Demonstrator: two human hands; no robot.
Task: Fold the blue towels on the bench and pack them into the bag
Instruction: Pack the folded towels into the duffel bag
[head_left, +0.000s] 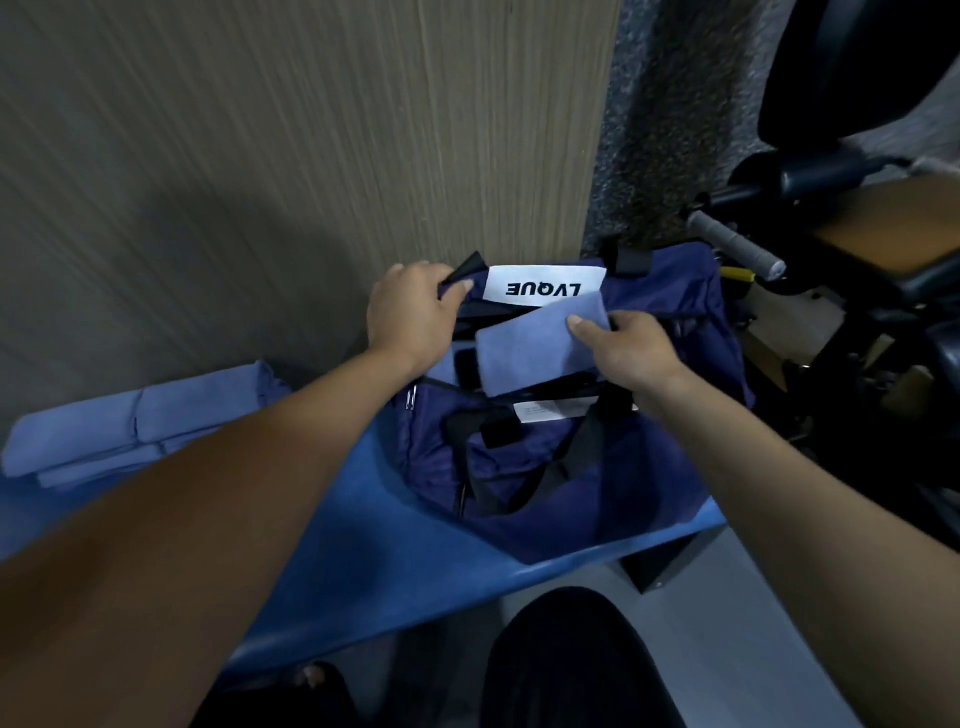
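The duffel bag (649, 467) is navy with black straps (571, 467) and a white label (545, 283) lettered in black. The folded towel (530, 353) and towel stack (130, 431) are pale blue, the bench (363, 571) brighter blue, the wall panel (311, 130) streaked grey-brown woodgrain.

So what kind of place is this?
Probably a gym or changing area: a padded blue bench against a wood-panel wall, and black exercise equipment with a foam-grip handle at right.
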